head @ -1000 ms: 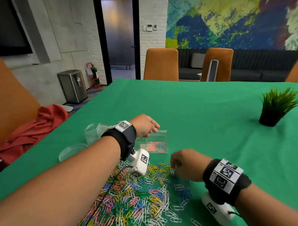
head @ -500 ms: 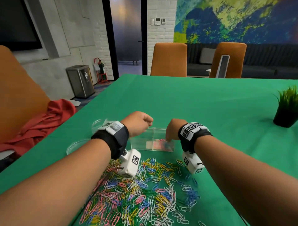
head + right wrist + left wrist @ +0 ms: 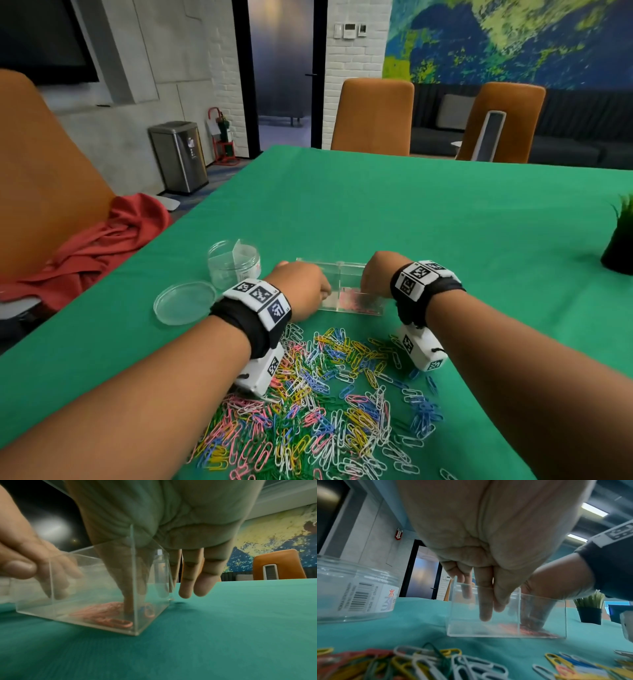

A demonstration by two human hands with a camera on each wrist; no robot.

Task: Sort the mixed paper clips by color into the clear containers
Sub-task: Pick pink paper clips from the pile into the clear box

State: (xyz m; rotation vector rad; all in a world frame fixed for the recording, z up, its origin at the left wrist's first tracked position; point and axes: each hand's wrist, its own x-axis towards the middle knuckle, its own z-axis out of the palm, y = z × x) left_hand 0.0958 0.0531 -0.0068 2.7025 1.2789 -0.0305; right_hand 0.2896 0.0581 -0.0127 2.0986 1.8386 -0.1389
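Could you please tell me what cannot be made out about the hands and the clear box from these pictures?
- Right hand grip: the head view shows only its back; in the right wrist view the clear box wall blurs the reaching fingertips, so any held clip cannot be told.
- Left hand contact: its fingers overlap the box, but whether they touch it is unclear.
- Clips in the box: mostly pink; count smeared.
- Potted plant: cut by the head view's edge.

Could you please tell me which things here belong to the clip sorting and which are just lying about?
Job: heap of mixed coloured paper clips; clear square acrylic box holding pink clips; clear round plastic jar; clear round lid.
Idle: small potted green plant; red cloth.
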